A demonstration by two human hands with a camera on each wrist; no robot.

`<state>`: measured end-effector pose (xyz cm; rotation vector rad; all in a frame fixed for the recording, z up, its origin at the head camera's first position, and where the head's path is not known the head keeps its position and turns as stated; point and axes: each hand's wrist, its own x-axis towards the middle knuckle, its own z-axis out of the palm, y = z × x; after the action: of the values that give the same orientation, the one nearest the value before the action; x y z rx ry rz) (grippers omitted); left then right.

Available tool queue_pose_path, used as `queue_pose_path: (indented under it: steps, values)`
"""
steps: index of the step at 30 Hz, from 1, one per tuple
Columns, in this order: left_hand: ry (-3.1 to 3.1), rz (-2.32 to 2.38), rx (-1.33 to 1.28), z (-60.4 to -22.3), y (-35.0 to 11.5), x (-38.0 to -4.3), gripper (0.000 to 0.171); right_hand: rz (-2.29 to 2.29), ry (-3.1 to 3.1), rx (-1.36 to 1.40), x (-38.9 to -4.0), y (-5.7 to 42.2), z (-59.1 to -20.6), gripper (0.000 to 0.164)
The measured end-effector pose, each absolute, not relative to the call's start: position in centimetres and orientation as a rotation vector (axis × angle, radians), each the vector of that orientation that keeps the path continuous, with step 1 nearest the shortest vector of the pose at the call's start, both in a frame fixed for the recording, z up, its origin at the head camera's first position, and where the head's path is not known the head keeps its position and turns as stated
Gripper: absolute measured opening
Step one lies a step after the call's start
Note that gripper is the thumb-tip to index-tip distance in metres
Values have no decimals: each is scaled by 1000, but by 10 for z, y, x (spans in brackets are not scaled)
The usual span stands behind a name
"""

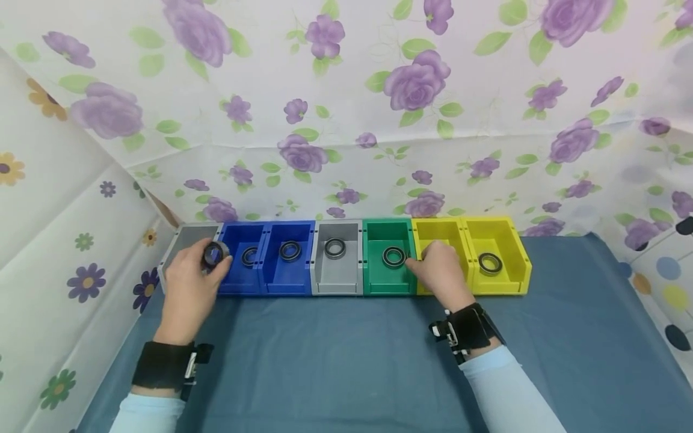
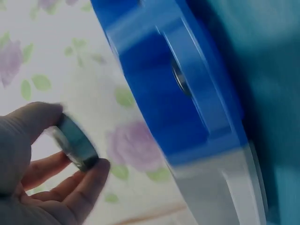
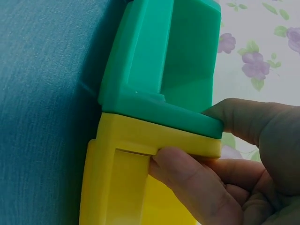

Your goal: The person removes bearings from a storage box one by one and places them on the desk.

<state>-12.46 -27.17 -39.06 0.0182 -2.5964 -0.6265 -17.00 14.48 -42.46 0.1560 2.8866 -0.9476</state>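
Pinching a bearing (image 2: 77, 140) by the rim, clamped between thumb and fingertips of the left hand (image 1: 186, 288), near the border of left gray bin (image 1: 186, 234) and blue bin (image 1: 238, 233). Best held lightly, clear of the walls. Clamped, too, with the right hand (image 1: 444, 273), across adjoining walls of green bin (image 3: 140, 51) and yellow bin (image 3: 119, 187).

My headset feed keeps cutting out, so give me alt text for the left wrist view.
The left hand pinches a metal ring in front of a flowered cloth. To its right in the picture, a blue bin shows part of another ring inside; a grey bin adjoins it below, with blue-green fabric at far right.
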Motion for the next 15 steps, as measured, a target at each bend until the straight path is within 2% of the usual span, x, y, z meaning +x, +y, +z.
queue_pose_path:
  steps: [15]
  values:
    - [-2799,-580,-227,-421,-225,-91,51,-946,2892,163,-170,145,-425,43]
